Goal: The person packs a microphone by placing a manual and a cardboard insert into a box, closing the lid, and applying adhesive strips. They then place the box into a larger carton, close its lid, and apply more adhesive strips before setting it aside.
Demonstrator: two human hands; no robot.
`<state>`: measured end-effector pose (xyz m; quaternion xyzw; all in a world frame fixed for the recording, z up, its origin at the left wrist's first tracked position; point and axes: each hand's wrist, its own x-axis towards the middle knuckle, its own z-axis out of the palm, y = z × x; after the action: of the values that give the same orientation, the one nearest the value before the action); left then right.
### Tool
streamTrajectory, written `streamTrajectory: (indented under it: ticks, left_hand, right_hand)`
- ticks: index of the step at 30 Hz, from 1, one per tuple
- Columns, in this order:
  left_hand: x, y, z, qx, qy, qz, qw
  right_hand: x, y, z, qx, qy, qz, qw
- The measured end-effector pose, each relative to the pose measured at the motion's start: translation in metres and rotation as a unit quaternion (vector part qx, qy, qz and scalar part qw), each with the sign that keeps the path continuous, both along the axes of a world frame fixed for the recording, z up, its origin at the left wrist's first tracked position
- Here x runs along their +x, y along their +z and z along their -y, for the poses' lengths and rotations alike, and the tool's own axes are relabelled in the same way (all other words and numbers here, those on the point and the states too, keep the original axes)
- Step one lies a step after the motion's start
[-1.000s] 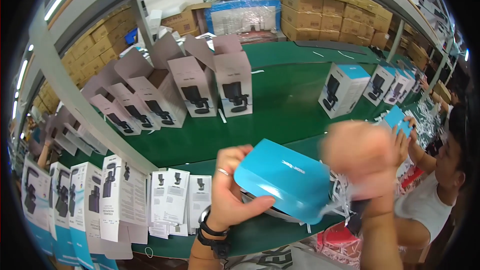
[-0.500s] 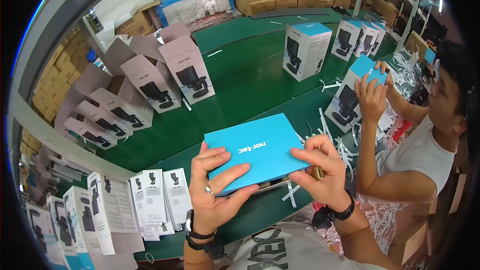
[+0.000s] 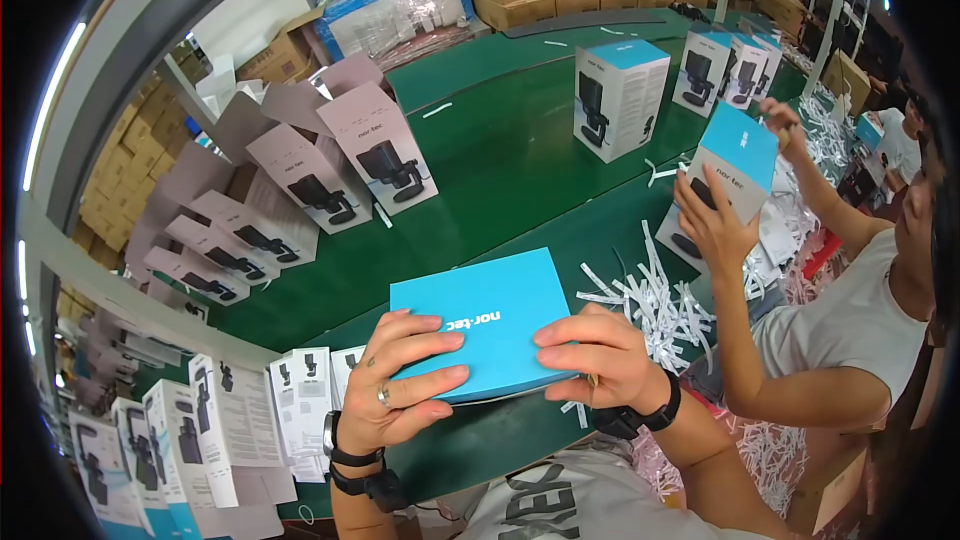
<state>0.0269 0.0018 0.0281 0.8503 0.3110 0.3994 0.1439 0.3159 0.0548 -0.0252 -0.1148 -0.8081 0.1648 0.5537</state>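
A carton with a bright blue lid (image 3: pixel 490 290) lies lid-up between my two hands, in front of my body. My left hand (image 3: pixel 405 370) grips its left end, fingers spread over the top face. At the right end my right hand (image 3: pixel 605 355) presses its fingers on the lid, while its thumb is hidden. The front edge of the lid looks flush. The carton's underside is out of sight.
Open-topped microphone cartons (image 3: pixel 385 155) stand at the left on the green table (image 3: pixel 490 170); closed ones (image 3: pixel 620 105) stand farther right. Printed leaflets (image 3: pixel 300 400) lie left of me, shredded paper (image 3: pixel 655 305) to the right. A co-worker's hand (image 3: pixel 715 215) holds another carton (image 3: pixel 740 160).
The carton has shifted slightly left and its front edge, where a gap showed, now looks flush. My right fingers have moved onto the lid. One co-worker's hand has lifted off their carton.
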Motion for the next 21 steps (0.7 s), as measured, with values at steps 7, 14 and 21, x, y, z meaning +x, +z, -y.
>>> streamTrajectory:
  ticks: [7, 14, 21]
  left_hand:
    - [-0.022, 0.01, -0.002, -0.034, -0.038, -0.058, 0.997]
    - [-0.021, -0.008, 0.011, 0.013, -0.008, -0.042, 0.999]
    - [0.052, 0.014, 0.045, 0.06, 0.236, -0.242, 0.939]
  right_hand:
    - [-0.008, 0.004, 0.009, 0.045, -0.018, -0.002, 0.999]
    - [-0.008, -0.004, 0.004, 0.055, 0.001, 0.013, 0.998]
    - [-0.024, 0.001, 0.025, 0.012, -0.09, 0.079, 0.993]
